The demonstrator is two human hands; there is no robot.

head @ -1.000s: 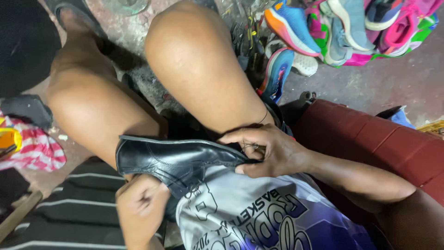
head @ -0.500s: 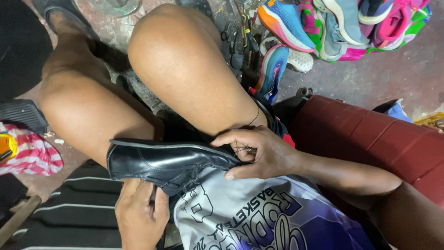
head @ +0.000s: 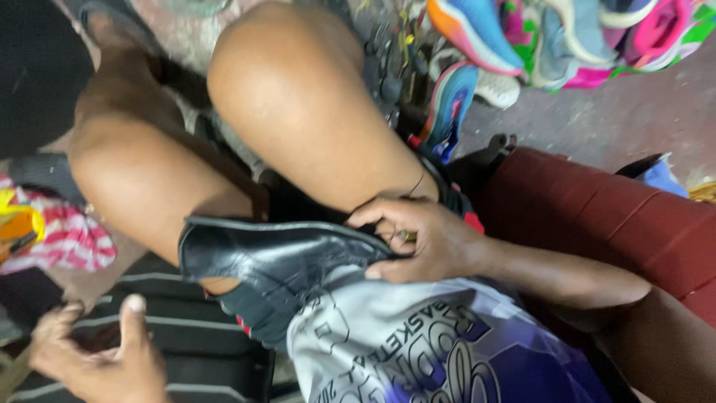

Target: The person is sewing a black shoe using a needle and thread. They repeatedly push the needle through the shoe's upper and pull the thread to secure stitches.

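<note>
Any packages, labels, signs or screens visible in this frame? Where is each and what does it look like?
No packages, signs or screens.
Printed lettering on the jersey: bottom centre, on the person's lap; dark letters with a logo outline on white-to-purple fabric.
Nearest things: black leather shoe just above it, gripped by the right hand.

Glossy black leather shoe (head: 276, 257), smooth red vinyl seat (head: 597, 216)

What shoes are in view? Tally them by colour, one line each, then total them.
black leather shoe, gripped by the right hand: 1
teal-and-blue sneaker by the knee: 1
blue sneaker with orange sole: 1
white sneaker: 1
pink sneaker: 1
Total: 5 clearly seen; the heap at top right may hide more.
</note>
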